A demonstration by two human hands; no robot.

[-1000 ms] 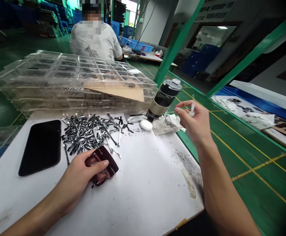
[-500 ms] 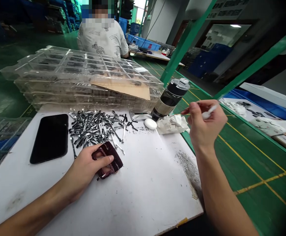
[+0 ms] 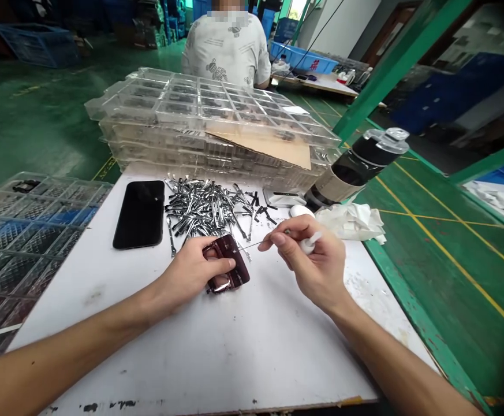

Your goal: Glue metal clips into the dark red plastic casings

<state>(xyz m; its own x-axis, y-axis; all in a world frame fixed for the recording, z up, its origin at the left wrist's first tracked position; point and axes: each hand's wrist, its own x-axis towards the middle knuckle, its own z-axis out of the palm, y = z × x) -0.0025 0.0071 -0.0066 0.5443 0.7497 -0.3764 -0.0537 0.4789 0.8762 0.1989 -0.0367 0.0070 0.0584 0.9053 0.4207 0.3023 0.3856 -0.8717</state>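
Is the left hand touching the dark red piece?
Touching: in the head view, the left hand rests its thumb across the dark red piece.

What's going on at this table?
One person works at a white table. The left hand holds a dark red part, thumb on top. The right hand holds a thin rod with its tip at the part; whether they touch is hard to tell. Beyond the left hand lies a pile of shiny metal pieces, with a black phone to its left.
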